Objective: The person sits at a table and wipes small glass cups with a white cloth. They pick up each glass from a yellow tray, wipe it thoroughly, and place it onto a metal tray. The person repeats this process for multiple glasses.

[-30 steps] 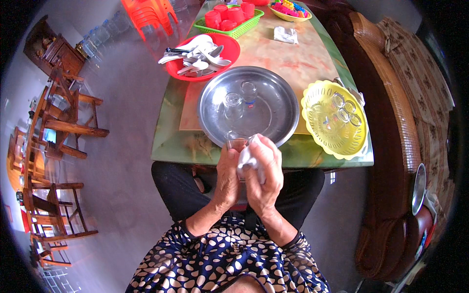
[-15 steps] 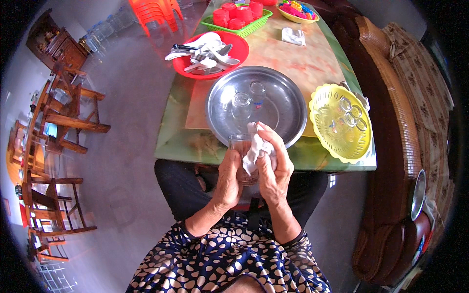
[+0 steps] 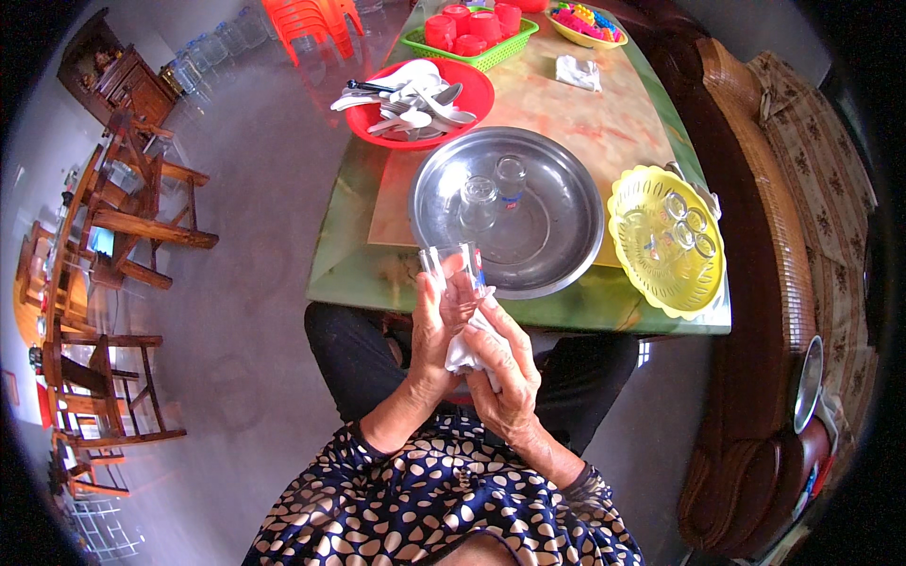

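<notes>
My left hand [image 3: 427, 347] grips a clear drinking glass [image 3: 469, 274] above my lap, just off the table's near edge. A crumpled white cloth [image 3: 464, 355] is in my right hand [image 3: 506, 372], pressed against the lower part of the glass. Beyond my hands stands a wide steel basin [image 3: 566, 269], where two clear glasses [image 3: 478, 212] sit close together. On the right, a yellow scalloped basket [image 3: 651, 292] holds several small clear glasses [image 3: 681, 234]. The fingers partly cover the glass base and the cloth.
A red bowl [image 3: 359, 125] full of white spoons and other utensils stands behind the basin to the left. Farther back are a green basket [image 3: 493, 58] of red cups, a folded white cloth [image 3: 578, 73] and a bowl of colourful pieces [image 3: 590, 24]. A wooden bench [image 3: 746, 283] runs along the right.
The cloth and my right hand have moved down the glass and closer to me, baring its upper part. The glass now tilts differently, and the view has shifted slightly.
</notes>
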Tool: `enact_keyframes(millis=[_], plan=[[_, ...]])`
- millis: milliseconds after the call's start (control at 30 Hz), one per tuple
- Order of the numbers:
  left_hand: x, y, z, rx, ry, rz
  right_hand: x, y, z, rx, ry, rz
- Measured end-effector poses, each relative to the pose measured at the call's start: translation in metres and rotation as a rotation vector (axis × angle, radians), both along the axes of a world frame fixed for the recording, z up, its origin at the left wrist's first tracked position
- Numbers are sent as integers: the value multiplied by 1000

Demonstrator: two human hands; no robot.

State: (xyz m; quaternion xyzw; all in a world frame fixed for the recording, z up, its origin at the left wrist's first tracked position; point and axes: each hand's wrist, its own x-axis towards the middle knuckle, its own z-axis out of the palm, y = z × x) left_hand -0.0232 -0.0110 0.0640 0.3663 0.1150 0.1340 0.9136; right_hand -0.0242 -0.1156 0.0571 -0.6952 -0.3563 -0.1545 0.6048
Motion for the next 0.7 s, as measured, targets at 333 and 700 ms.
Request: enact_keyframes(millis=[333, 700], plan=[[-10, -4, -7, 154, -83, -110, 24, 3, 25, 77, 145, 3], [-13, -5, -10, 231, -85, -71, 30, 5, 14, 184, 325, -105]])
